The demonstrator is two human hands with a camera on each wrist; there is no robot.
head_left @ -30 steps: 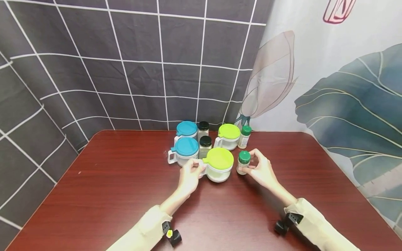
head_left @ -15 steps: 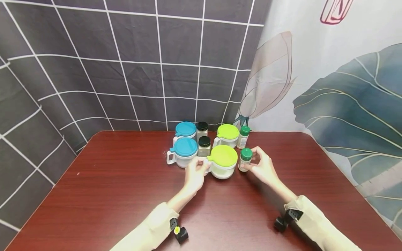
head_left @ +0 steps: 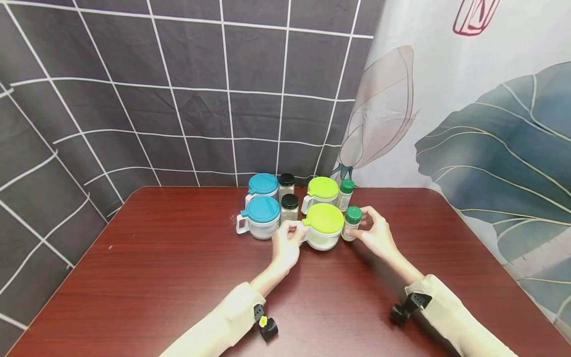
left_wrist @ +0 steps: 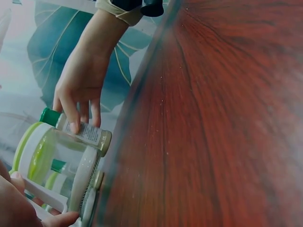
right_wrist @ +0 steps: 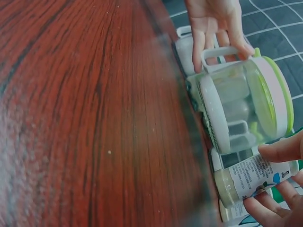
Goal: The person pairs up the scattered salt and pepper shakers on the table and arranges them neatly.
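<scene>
My left hand (head_left: pixel 286 245) grips the white handle of a clear seasoning jar (head_left: pixel 324 225) with a lime-green lid, at the front of the group. In the right wrist view the handle (right_wrist: pixel 218 53) shows between thumb and fingers. My right hand (head_left: pixel 376 232) holds a small spice bottle (head_left: pixel 352 223) with a green cap, thumb on one side and fingers on the other. The bottle's printed label (right_wrist: pixel 253 176) faces the right wrist camera. Jar and bottle stand upright side by side, right up against each other in the head view.
Left of the held jar are two blue-lidded jars (head_left: pixel 262 210) and two black-capped bottles (head_left: pixel 289 207). Behind it stand another lime-lidded jar (head_left: pixel 323 189) and green-capped bottle (head_left: pixel 345 194). All are near the back edge of the red-brown table (head_left: pixel 187 277), before a grid-patterned curtain (head_left: pixel 187 109).
My left hand has slid the lime-lidded jar right and slightly back, closing the gap to the green-capped bottle. The right hand has shifted that bottle slightly right and back.
</scene>
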